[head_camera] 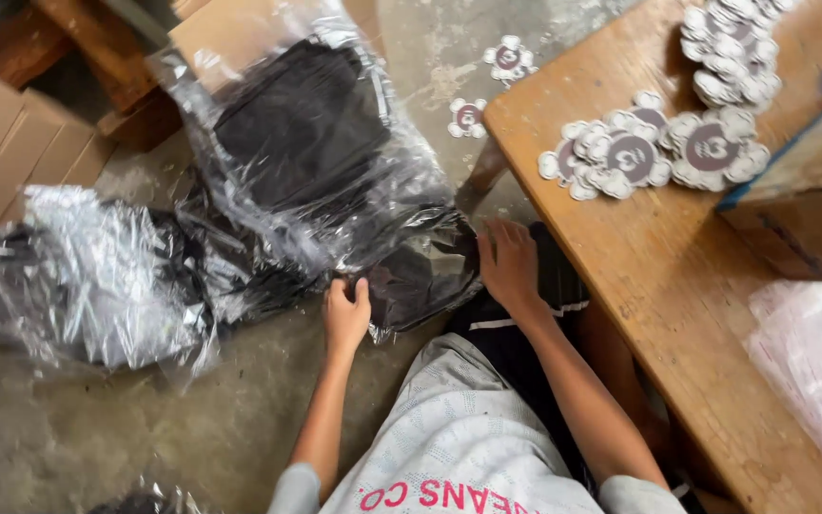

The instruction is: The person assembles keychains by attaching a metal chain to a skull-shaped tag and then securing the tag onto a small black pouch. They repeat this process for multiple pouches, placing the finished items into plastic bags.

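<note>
A clear plastic bag [335, 171] with dark folded cloth [302, 119] inside lies on the concrete floor, leaning on cardboard. My left hand [346, 314] grips the bag's lower edge, fingers closed on the plastic. My right hand [509, 262] rests on the bag's right corner beside my dark-clad knee, fingers spread and pressing on the plastic and cloth. A second crumpled plastic bag [97, 276] with dark cloth lies to the left.
A wooden table [658, 276] stands at right with piles of round flower-shaped tags [635, 152], a cardboard box [801, 219] and a pale plastic bundle [815, 371]. Two tags [468, 116] lie on the floor. Flat cardboard [11, 143] and wooden beams [97, 48] are at the upper left.
</note>
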